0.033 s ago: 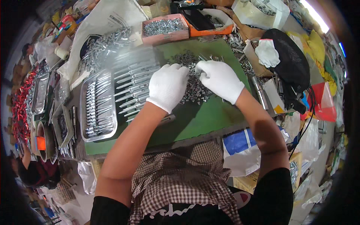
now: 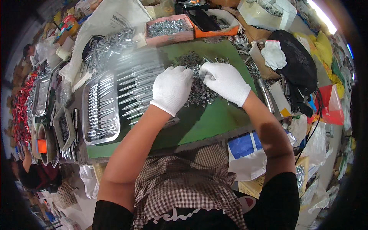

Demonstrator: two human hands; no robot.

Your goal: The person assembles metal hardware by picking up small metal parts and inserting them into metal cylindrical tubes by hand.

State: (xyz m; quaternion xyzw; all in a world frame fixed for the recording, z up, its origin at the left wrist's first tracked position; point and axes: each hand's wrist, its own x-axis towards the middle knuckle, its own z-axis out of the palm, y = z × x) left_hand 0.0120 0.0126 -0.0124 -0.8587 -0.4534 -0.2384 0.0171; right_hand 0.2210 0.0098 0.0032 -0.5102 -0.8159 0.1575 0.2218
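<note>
My left hand (image 2: 172, 89), in a white knit glove, is closed at the left edge of a pile of small dark and silvery metal pieces (image 2: 199, 96). Over the pile's right side is my right hand (image 2: 225, 82), gloved the same way, its fingers pinched together. The fingertips of both hands point toward each other; whatever they grip is hidden. Left of my left hand lies a row of pointed metal rods with thick cylindrical ends (image 2: 140, 82). A clear plastic tray (image 2: 85, 115) beside them holds more thin metal pieces.
A green mat (image 2: 191, 134) covers the worktop. Behind it stand a pink box (image 2: 168, 40) of small metal parts and an orange box (image 2: 214, 33) with a black flat object. A silvery heap (image 2: 103, 48) lies back left. At right are a spare white glove (image 2: 273, 55) and a black bag (image 2: 295, 61).
Both hands stay over the same spot. My right hand has shifted only very slightly; nothing else visibly differs.
</note>
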